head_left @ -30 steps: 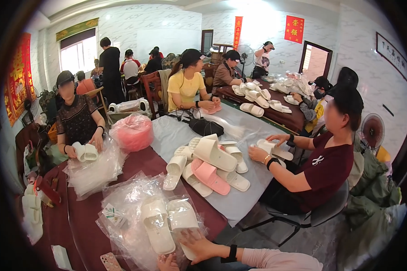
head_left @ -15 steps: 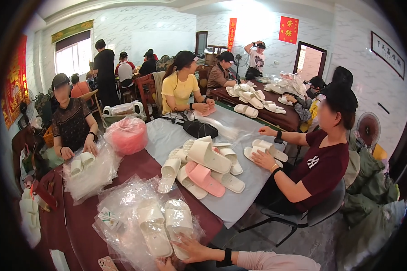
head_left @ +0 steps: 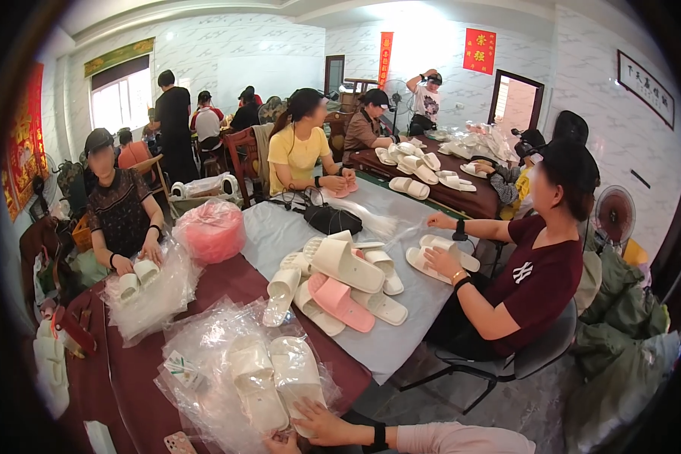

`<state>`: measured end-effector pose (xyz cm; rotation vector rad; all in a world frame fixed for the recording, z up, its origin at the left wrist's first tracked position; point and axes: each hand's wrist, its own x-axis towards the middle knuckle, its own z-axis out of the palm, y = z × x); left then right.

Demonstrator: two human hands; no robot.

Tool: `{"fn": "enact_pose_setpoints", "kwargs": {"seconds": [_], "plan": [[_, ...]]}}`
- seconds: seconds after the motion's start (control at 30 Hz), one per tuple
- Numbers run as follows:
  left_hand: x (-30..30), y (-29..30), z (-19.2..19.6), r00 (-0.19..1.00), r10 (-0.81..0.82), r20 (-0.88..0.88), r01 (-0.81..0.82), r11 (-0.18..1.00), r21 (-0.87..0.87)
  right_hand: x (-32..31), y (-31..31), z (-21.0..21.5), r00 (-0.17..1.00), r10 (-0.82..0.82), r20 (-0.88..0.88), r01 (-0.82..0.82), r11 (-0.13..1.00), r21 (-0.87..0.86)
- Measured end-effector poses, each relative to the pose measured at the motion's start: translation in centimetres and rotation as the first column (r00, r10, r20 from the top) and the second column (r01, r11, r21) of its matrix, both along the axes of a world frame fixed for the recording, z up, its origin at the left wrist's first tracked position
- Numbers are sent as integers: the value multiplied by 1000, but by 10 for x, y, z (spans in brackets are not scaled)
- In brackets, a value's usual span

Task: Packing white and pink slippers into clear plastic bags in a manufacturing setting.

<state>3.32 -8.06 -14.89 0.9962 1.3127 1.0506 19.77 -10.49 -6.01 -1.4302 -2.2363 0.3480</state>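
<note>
From the head view, your right hand (head_left: 327,422) lies flat, fingers spread, on the near end of a pair of white slippers (head_left: 274,382) that rest side by side on a heap of clear bags (head_left: 204,356) at the front of the dark red surface (head_left: 129,371). Your left hand (head_left: 281,443) shows only as fingertips at the lower edge, just beside the right one; whether it is spread or pinching the film you cannot tell. The pair looks to be inside or under thin plastic, so this one seems to be bagged or nearly so, though the mouth of the bag is hidden by your hands. Plenty appears left: a loose pile (head_left: 339,281) of white and pink slippers sits further up the surface on a grey cloth (head_left: 280,227), unbagged. To your left a person in a dark top holds another white pair over more bags, and across from you a person in a maroon shirt handles a pair at the cloth's edge.
</note>
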Motion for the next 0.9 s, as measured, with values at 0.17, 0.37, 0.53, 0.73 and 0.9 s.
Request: {"fn": "enact_pose_setpoints", "kwargs": {"seconds": [0.17, 0.37, 0.53, 0.73, 0.9], "plan": [[10, -9, 75, 972, -35, -233, 24, 998, -50, -13, -5, 40, 903, -321, 285, 369, 920, -134], [12, -10, 79, 987, 9, -162, -24, 996, -91, -11, -7, 24, 859, -408, 309, 396, 912, 102], [17, -16, 95, 961, 60, 270, -52, 998, -36, 0, -9, 22, 935, -329, 131, 327, 944, 40], [16, -12, 84, 980, 98, 174, -116, 989, 95, 2, -11, 27, 981, -181, 67, 183, 983, -29], [11, -11, 96, 1000, -6, 18, 6, 1000, -10, 23, -4, 19, 995, -85, -57, 84, 996, -16]]}}
